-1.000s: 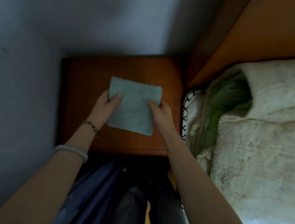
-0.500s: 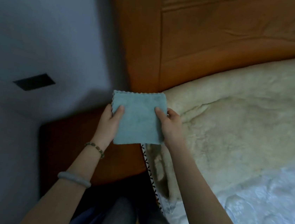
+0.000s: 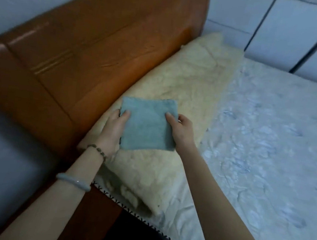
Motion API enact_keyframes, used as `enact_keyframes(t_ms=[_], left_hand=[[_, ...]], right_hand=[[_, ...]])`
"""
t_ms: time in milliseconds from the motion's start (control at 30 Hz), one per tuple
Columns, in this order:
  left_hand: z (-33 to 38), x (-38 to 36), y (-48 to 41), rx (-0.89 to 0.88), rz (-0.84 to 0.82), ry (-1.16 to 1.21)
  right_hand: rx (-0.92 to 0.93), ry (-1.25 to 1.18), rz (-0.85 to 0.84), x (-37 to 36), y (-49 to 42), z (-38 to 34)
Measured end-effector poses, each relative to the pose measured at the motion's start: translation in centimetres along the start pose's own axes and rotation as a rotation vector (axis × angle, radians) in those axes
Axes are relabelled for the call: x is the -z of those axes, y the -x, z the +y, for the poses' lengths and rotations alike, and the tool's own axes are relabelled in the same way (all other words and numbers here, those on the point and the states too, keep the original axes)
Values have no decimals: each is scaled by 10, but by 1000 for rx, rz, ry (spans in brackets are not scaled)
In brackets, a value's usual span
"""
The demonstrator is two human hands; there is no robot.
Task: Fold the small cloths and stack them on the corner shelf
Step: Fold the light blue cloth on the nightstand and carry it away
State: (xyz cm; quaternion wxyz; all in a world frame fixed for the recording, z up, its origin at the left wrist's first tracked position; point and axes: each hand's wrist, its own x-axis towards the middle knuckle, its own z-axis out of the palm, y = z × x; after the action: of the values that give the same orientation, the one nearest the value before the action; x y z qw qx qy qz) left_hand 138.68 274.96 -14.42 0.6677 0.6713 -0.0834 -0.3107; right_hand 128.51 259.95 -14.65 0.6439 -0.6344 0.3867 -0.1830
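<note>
I'm holding the cloth (image 3: 149, 124) with both hands, folded into a small blue-grey square. My left hand (image 3: 112, 132) is gripping its left edge, thumb (image 3: 125, 115) lying on top and fingers curled underneath. My right hand (image 3: 182, 134) is pinching the right edge the same way, thumb on top, the other fingers hidden under the fabric. The cloth is lying flat between the two hands, over the cream blanket (image 3: 193, 80). I can't tell whether it is touching the blanket or hovering just above it.

The blanket is running along the foot of the brown headboard (image 3: 83, 42), which is standing to the left of the cloth. A white sheet (image 3: 269, 142) is covering the bed to the right of the blanket. I'm wearing a bead bracelet (image 3: 98, 149) at the left wrist and a pale bangle (image 3: 73, 181) further up that forearm. The right forearm is bare. A pale wall (image 3: 283, 25) is showing behind the bed.
</note>
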Motion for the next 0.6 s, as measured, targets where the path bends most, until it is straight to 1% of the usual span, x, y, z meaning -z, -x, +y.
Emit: enact_keyframes(t_ms=[133,300,600], left_hand=[[18,-51,-3,-60,-194,-109],[22,-134,11,-88,-428,-177],[7,-304,87,-93,-786,-243]], right_hand=[[39,-44,182,56,15,-8],[56,-170,415,136,56,-6],[64,-326,822,290,152,17]])
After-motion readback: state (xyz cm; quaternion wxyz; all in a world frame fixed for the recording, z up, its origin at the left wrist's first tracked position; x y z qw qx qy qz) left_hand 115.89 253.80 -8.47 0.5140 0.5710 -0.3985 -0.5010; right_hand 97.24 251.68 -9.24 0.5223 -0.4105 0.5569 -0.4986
